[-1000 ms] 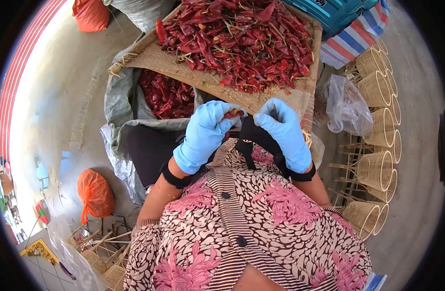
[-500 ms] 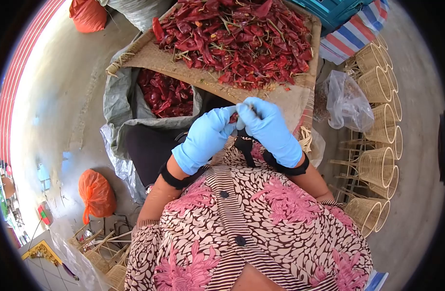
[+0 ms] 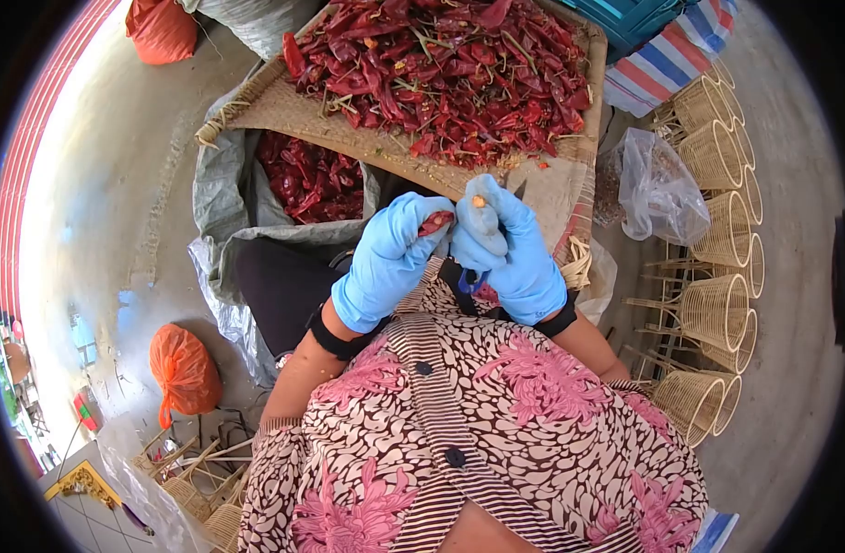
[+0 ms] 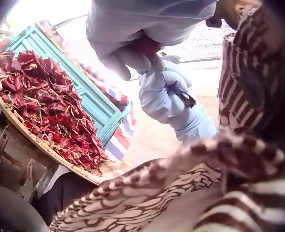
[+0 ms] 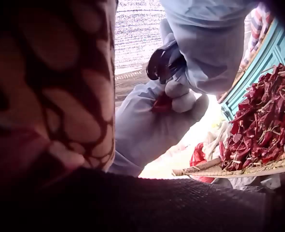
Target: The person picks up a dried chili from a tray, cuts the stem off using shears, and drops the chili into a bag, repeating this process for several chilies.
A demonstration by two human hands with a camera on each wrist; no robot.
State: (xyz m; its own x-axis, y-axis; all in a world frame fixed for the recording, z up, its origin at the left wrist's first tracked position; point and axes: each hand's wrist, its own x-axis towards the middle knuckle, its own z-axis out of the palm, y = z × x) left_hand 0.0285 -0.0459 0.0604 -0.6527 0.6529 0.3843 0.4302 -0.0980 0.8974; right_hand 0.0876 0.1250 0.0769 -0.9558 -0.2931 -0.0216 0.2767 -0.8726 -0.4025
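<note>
Both hands wear light blue gloves and meet over the lap, below the woven tray. My left hand (image 3: 386, 263) pinches a dark red dried chili (image 3: 434, 222) between thumb and fingers; part of it is hidden by the glove. Close beside it, my right hand (image 3: 524, 263) curls round small scissors (image 5: 164, 63), whose dark looped handles stick out below the palm; the blades are hidden. An orange-yellow bit (image 3: 479, 201) shows at the right fingertips. In the right wrist view the right fingertips overlap the chili.
Dried red chilies (image 3: 441, 83) are heaped on the woven tray (image 3: 257, 109) ahead. Left of the knees an open grey-green sack (image 3: 222, 189) holds more chilies. A teal crate (image 3: 621, 23) stands behind. Wicker baskets (image 3: 713, 318) line the right, near a clear plastic bag (image 3: 662, 194).
The right hand came over to the left hand at the chili, then turned so its fingertips point up, showing the scissors handles below. The left hand still pinches the chili.
</note>
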